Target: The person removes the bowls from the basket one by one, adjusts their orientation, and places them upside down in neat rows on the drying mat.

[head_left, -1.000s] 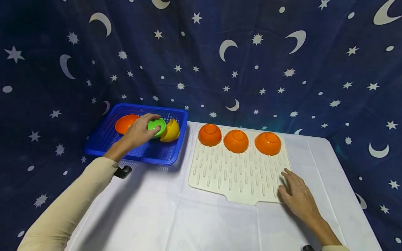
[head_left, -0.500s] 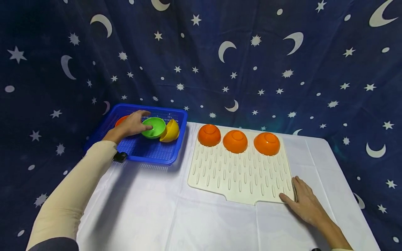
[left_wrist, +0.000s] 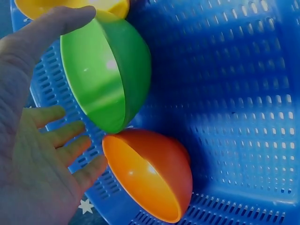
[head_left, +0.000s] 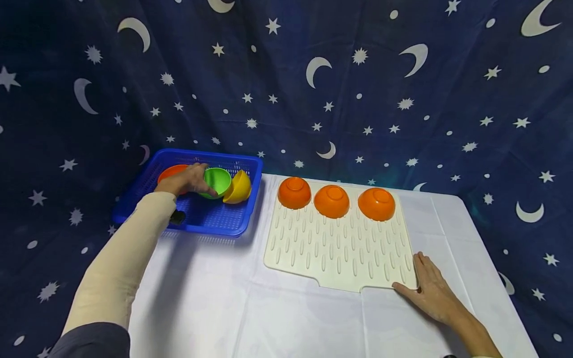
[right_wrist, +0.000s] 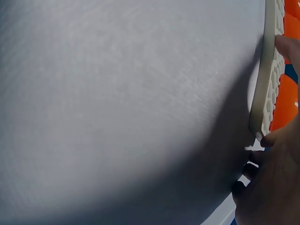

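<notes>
Green bowl (head_left: 219,180) in the basket (head_left: 224,232) looks light, stiff and smooth, best pinched at its rim. Left hand (head_left: 190,180) spreads beside it, ungripping; right hand (head_left: 431,294), fingers extended, touches the mat (head_left: 335,258).

Head view looks dn, wrist views close, L sharing basket (head_left: 215,218).

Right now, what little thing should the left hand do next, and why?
Perhaps the left hand should curl its fingers round the green bowl: the thumb is right by it, but the other fingers look spread, not curled.
</notes>
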`<control>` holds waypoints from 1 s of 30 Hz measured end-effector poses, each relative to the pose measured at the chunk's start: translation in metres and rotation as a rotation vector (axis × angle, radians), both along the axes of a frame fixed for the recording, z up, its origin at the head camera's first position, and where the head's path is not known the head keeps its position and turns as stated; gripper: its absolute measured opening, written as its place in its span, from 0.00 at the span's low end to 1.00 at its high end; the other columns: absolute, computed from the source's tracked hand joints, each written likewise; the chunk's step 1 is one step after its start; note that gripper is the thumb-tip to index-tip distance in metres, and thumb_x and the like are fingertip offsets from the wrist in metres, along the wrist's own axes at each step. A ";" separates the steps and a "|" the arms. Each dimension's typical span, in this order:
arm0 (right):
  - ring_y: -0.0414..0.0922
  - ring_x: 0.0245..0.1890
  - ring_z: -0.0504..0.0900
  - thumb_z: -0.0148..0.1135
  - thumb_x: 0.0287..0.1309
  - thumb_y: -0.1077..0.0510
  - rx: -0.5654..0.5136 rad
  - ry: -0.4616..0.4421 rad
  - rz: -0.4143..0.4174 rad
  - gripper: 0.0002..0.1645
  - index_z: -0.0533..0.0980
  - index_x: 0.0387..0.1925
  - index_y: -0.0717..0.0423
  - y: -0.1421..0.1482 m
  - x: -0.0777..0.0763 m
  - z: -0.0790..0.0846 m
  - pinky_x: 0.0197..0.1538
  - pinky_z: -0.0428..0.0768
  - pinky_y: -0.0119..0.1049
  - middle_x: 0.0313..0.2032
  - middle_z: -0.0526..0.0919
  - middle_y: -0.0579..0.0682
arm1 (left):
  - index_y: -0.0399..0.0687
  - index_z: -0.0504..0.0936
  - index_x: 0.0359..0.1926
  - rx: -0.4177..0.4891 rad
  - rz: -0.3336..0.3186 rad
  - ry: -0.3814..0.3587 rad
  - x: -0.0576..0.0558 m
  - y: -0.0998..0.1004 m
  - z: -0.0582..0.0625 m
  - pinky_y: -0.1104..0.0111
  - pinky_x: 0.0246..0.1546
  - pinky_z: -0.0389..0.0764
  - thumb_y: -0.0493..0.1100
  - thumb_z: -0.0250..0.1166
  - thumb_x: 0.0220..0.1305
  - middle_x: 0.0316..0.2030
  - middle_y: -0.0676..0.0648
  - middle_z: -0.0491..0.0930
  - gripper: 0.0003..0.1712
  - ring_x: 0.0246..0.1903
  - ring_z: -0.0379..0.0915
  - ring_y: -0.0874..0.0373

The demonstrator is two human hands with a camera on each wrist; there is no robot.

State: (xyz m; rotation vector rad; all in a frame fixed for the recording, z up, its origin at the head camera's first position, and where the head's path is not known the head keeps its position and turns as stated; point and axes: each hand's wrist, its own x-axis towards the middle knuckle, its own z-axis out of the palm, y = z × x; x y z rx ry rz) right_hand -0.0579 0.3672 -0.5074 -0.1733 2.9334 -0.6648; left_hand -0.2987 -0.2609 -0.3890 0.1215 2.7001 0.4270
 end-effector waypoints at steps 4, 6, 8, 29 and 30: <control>0.71 0.75 0.39 0.60 0.63 0.31 0.020 -0.022 -0.010 0.67 0.40 0.77 0.74 0.002 0.001 0.004 0.67 0.46 0.73 0.75 0.41 0.76 | 0.22 0.50 0.74 -0.040 -0.040 0.021 -0.005 0.005 -0.004 0.41 0.69 0.56 0.53 0.78 0.51 0.67 0.20 0.57 0.65 0.67 0.53 0.27; 0.71 0.74 0.39 0.60 0.63 0.31 0.021 -0.031 -0.013 0.67 0.41 0.76 0.74 0.002 0.001 0.005 0.66 0.47 0.74 0.75 0.40 0.75 | 0.22 0.49 0.73 -0.064 -0.041 0.011 -0.007 0.007 -0.005 0.40 0.69 0.55 0.54 0.79 0.50 0.67 0.19 0.56 0.65 0.68 0.52 0.26; 0.71 0.74 0.39 0.61 0.63 0.31 0.014 -0.039 -0.017 0.67 0.41 0.76 0.75 0.002 0.000 0.005 0.67 0.46 0.74 0.75 0.40 0.75 | 0.23 0.49 0.73 -0.086 -0.032 -0.006 -0.008 0.008 -0.006 0.40 0.68 0.57 0.54 0.78 0.51 0.66 0.20 0.59 0.65 0.66 0.54 0.27; 0.75 0.72 0.42 0.65 0.59 0.32 0.007 -0.057 -0.014 0.68 0.45 0.74 0.78 -0.005 -0.007 0.012 0.66 0.45 0.74 0.72 0.44 0.79 | 0.32 0.45 0.77 -0.008 -0.026 0.193 0.003 0.000 -0.003 0.34 0.64 0.60 0.55 0.81 0.46 0.67 0.18 0.53 0.71 0.64 0.56 0.22; 0.75 0.72 0.42 0.65 0.59 0.32 0.006 -0.059 -0.016 0.68 0.44 0.74 0.78 -0.005 -0.007 0.012 0.66 0.45 0.74 0.72 0.44 0.80 | 0.33 0.45 0.77 -0.008 -0.028 0.208 0.004 -0.001 -0.001 0.34 0.63 0.61 0.56 0.81 0.46 0.66 0.19 0.54 0.71 0.63 0.58 0.23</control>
